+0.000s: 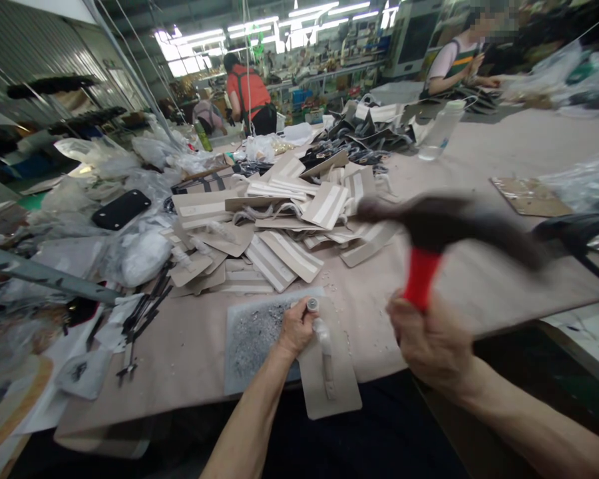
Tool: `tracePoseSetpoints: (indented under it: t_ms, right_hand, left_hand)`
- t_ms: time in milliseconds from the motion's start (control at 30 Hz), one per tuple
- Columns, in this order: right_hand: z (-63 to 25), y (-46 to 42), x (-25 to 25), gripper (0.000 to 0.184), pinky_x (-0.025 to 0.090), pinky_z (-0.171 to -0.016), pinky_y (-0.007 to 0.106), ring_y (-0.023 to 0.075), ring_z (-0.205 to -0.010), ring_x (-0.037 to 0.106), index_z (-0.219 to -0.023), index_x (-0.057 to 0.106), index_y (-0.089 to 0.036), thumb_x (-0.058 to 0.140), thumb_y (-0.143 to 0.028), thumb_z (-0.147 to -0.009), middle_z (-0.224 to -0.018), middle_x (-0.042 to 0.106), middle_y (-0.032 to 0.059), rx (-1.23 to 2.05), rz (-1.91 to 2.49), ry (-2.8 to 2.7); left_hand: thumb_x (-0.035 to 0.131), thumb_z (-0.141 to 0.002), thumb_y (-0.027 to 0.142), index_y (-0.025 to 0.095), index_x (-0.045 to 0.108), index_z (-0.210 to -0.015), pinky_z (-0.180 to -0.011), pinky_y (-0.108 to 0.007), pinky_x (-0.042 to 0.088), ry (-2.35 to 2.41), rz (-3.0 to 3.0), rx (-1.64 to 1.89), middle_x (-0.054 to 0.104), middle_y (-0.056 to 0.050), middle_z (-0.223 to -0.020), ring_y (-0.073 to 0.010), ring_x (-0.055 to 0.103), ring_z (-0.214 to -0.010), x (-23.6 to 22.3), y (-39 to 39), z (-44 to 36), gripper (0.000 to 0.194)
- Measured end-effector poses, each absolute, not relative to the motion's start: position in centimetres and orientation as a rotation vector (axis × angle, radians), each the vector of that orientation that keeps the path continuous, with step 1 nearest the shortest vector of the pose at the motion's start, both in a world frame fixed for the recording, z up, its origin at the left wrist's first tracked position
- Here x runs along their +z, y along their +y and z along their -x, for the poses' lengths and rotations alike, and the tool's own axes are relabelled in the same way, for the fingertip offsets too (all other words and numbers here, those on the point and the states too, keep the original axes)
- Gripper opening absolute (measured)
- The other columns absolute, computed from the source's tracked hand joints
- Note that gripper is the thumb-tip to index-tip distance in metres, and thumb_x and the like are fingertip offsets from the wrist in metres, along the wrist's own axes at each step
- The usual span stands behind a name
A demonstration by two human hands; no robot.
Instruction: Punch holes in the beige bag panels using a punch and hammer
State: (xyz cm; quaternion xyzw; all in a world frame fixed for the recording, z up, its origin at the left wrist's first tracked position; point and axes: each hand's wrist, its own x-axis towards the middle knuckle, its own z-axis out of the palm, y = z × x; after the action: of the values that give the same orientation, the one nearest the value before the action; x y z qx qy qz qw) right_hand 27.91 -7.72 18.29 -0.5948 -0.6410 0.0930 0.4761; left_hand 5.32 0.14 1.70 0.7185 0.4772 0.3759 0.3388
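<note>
A claw hammer (429,226) with a red grip and dark head is raised, my right hand (429,339) closed around its handle; the head is smeared by motion. My left hand (297,330) pinches a short round metal tool (312,305), probably a punch, its flat top facing up. That tool stands at the upper end of a beige panel (342,382) with a strap handle wrapped partly in clear plastic. The panel lies partly on a scuffed translucent board (242,359) and juts over the table's front edge. The punch's lower end is hidden by my fingers.
Beyond my hands lies a heap of beige panels (279,259), with dark straps (364,136) behind it. Plastic bags (144,256) and thin black tools (140,319) are at left. A clear bottle (442,132) stands at back right. Other people (249,93) work farther off.
</note>
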Motion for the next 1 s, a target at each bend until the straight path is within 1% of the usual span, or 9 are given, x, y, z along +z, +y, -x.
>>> tracePoseSetpoints:
  t_ms: [100,200,367,567,767,833,900,967,1000]
  right_hand:
    - [-27.6,-8.1,14.0,0.031,0.022,-0.045,0.028,0.0121,-0.04,0.035,-0.075,0.045,-0.023,0.04,-0.045,-0.097,-0.049,0.045,-0.003,0.287,1.618,-1.995]
    - [-28.2,-7.9,12.6,0.03,0.015,-0.046,0.029,0.0112,-0.038,0.029,-0.076,0.045,-0.023,0.041,-0.045,-0.097,-0.047,0.044,-0.0038,0.426,1.833,-2.19]
    - [-27.6,-8.0,14.5,0.034,0.027,-0.049,0.027,0.0127,-0.044,0.042,-0.079,0.041,-0.023,0.03,-0.048,-0.1,-0.054,0.049,-0.0018,0.39,1.741,-1.935]
    - [-28.4,-8.4,11.7,0.029,0.02,-0.049,0.029,0.0135,-0.043,0.041,-0.08,0.048,-0.022,0.039,-0.045,-0.097,-0.053,0.05,-0.0008,0.616,1.968,-2.154]
    - [-31.2,-6.8,7.2,0.041,0.037,-0.055,0.026,0.0141,-0.055,0.052,-0.077,0.048,-0.02,0.026,-0.045,-0.101,-0.062,0.055,0.0004,0.966,2.06,-1.832]
    - [-31.2,-6.6,5.8,0.037,0.04,-0.059,0.029,0.0172,-0.06,0.056,-0.083,0.053,-0.018,0.029,-0.04,-0.1,-0.069,0.059,0.0049,0.865,2.21,-1.823]
    - [-30.2,-6.7,5.0,0.031,0.044,-0.068,0.035,0.0234,-0.075,0.061,-0.098,0.058,-0.012,0.038,-0.036,-0.098,-0.088,0.064,0.0144,0.602,2.277,-1.88]
    - [-28.2,-7.2,5.0,0.037,0.045,-0.079,0.041,0.0293,-0.094,0.061,-0.118,0.055,-0.008,0.044,-0.036,-0.096,-0.111,0.062,0.0216,0.363,2.169,-1.949]
    - [-26.8,-7.4,5.1,0.044,0.046,-0.084,0.041,0.0299,-0.101,0.06,-0.128,0.05,-0.008,0.045,-0.038,-0.096,-0.118,0.06,0.0218,0.324,2.063,-1.984]
  left_hand:
    - [0.056,-0.084,0.018,0.02,0.067,-0.095,-0.07,-0.024,0.045,1.238,-1.875,0.974,0.065,-0.001,-0.077,-0.0155,0.06,-0.072,1.5,0.2,-5.2,0.016]
    - [0.056,-0.084,0.017,0.021,0.067,-0.097,-0.07,-0.024,0.045,1.24,-1.881,0.964,0.065,0.0,-0.077,-0.0156,0.06,-0.073,1.2,0.2,-5.2,0.018]
    - [0.056,-0.084,0.017,0.021,0.066,-0.094,-0.075,-0.024,0.045,1.227,-1.884,0.957,0.064,-0.001,-0.08,-0.0158,0.059,-0.076,1.3,0.2,-5.2,0.015]
    - [0.057,-0.083,0.018,0.02,0.067,-0.099,-0.073,-0.024,0.046,1.243,-1.837,0.951,0.065,0.0,-0.079,-0.0157,0.059,-0.074,1.3,0.2,-5.2,0.02]
    - [0.061,-0.082,0.02,0.02,0.068,-0.094,-0.073,-0.024,0.046,1.228,-1.821,1.005,0.065,0.0,-0.079,-0.0157,0.059,-0.075,1.1,0.1,-5.3,0.014]
    - [0.062,-0.081,0.02,0.02,0.068,-0.093,-0.072,-0.024,0.046,1.224,-1.814,1.021,0.065,0.0,-0.077,-0.0153,0.058,-0.073,1.1,0.1,-5.3,0.013]
    - [0.063,-0.081,0.021,0.019,0.068,-0.089,-0.07,-0.023,0.047,1.219,-1.791,1.029,0.064,0.001,-0.075,-0.0149,0.058,-0.071,1.1,0.1,-5.3,0.011]
    - [0.064,-0.08,0.022,0.019,0.069,-0.087,-0.07,-0.023,0.048,1.212,-1.75,1.034,0.065,0.001,-0.075,-0.0146,0.059,-0.071,1.3,0.2,-5.4,0.009]
    - [0.065,-0.079,0.023,0.018,0.069,-0.087,-0.07,-0.023,0.048,1.209,-1.715,1.041,0.066,0.0,-0.076,-0.0145,0.059,-0.071,1.4,0.3,-5.5,0.01]
